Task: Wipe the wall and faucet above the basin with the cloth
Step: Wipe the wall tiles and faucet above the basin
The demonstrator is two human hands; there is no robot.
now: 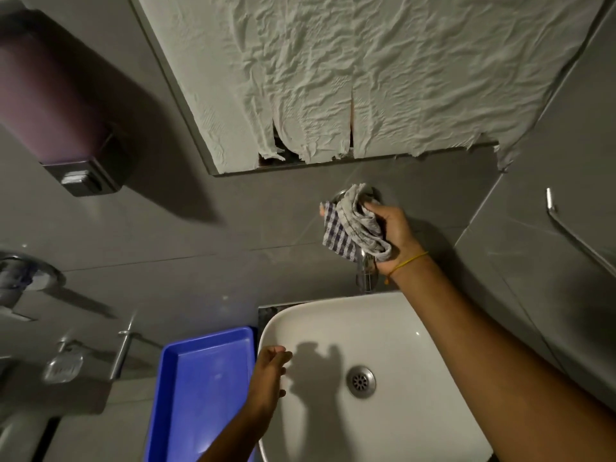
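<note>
I am looking down at a white basin point(383, 315), and I place everything from it. My right hand point(395, 236) is raised above the basin's back edge, fingers closed around a crumpled cloth point(351, 225), grey with a dark checked part, and it presses that cloth against the faucet point(366, 275) where it meets the grey tiled wall point(233, 221). Only the faucet's shiny lower spout shows below the cloth, just above the basin's rear rim; a sliver of its round wall plate peeks out above the cloth. A thin yellow thread point(408, 261) circles that wrist, and the forearm runs diagonally over the basin's right side. My left hand point(270, 371) rests at the basin's left rim, fingers loosely spread and holding nothing. The bowl itself is open, with a metal drain point(361, 381) near its middle and a hand shadow beside it. Just left of the basin, touching its edge, lies a blue tray point(200, 388). Above the faucet hangs a framed panel covered in wrinkled, torn paper point(366, 71), its lower edge close above the cloth. The wall between that edge and the basin is bare tile. Far up and left of the basin a purple dispenser point(53, 105) is mounted; lower left are blurred metal fittings and a soap dish point(63, 365). To the basin's right, on the side wall, a metal bar point(573, 235) juts out.
</note>
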